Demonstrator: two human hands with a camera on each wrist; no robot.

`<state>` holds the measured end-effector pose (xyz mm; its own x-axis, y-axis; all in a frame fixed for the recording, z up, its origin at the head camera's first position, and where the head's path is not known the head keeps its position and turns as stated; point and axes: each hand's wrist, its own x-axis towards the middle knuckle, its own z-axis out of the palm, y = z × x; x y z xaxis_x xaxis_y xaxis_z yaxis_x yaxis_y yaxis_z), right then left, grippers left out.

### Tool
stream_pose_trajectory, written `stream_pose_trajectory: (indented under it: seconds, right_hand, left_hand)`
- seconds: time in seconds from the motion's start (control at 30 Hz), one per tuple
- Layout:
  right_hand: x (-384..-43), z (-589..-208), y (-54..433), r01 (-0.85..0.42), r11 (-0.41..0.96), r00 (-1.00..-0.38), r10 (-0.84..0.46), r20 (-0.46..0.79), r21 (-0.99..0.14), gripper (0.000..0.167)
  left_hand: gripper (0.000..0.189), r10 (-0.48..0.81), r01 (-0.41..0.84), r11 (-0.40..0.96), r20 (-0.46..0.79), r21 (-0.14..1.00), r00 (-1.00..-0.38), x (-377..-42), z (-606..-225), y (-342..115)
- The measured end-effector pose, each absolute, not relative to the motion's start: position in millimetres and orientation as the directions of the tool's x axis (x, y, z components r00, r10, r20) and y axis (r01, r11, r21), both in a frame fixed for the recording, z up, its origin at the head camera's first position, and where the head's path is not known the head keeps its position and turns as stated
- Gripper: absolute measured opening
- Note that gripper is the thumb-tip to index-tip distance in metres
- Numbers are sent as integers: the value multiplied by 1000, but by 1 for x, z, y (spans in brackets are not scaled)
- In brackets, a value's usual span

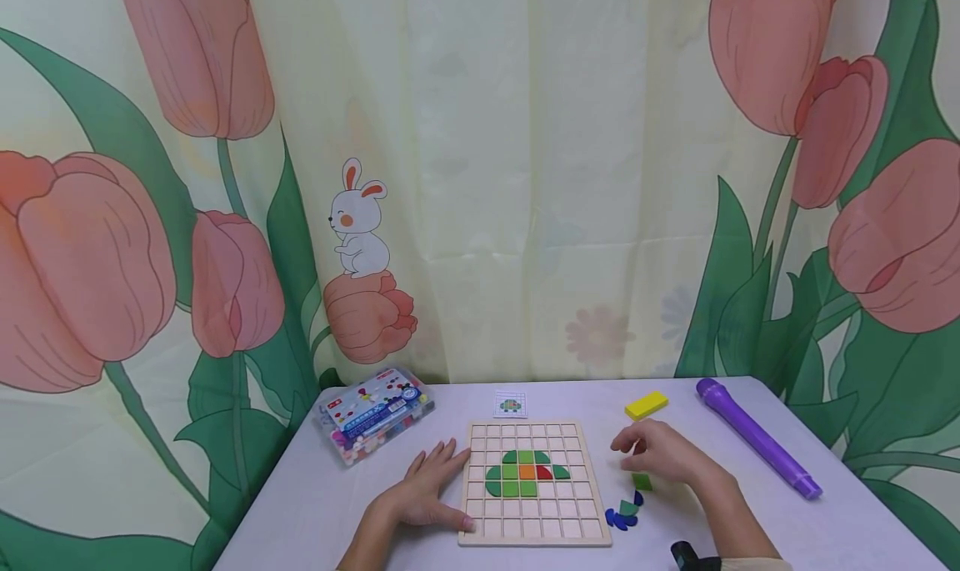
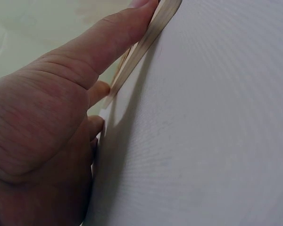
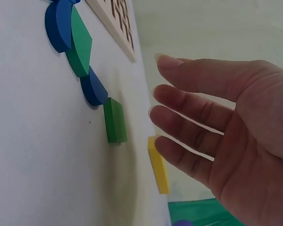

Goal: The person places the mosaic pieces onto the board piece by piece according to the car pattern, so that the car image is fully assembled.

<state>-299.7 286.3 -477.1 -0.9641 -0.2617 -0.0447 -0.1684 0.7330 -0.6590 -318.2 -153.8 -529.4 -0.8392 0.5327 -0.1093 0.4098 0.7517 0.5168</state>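
Note:
A wooden grid board (image 1: 558, 528) lies on the table, bearing a figure of green, orange and red pieces (image 1: 527, 472). Along its left side rests my left hand (image 1: 423, 494), fingers extended, thumb on the lower left corner; the left wrist view shows the thumb against the board's edge (image 2: 144, 44). My right hand (image 1: 663, 452) hovers right of the board, fingers loosely bent and holding nothing. Just below it lies a green square block (image 3: 114, 121). Blue curved pieces (image 3: 58, 26) and a darker green piece (image 3: 80, 42) are grouped nearby.
A small picture card (image 1: 511, 404) lies behind the board. At the back left stands a clear plastic box (image 1: 378, 413) with colourful contents. A yellow block (image 1: 647, 405) and a long purple tube (image 1: 757, 438) lie to the right. A tulip-printed curtain (image 1: 480, 179) hangs behind the table.

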Motion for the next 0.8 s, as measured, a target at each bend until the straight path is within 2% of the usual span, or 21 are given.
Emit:
stream_pose_trajectory:
  seconds: [0.47,0.8]
  right_hand:
    - [-296,-480,299,-55,751,-964,-212,-162,-658,22]
    - [-296,-482,296,-21,763,-967,-180,-181,-646,23]
  left_hand:
    - [114,536,415,745,-98,523,-839,-317,-527,-154]
    - [114,536,410,744,-105,527,-838,-317,-526,-155]
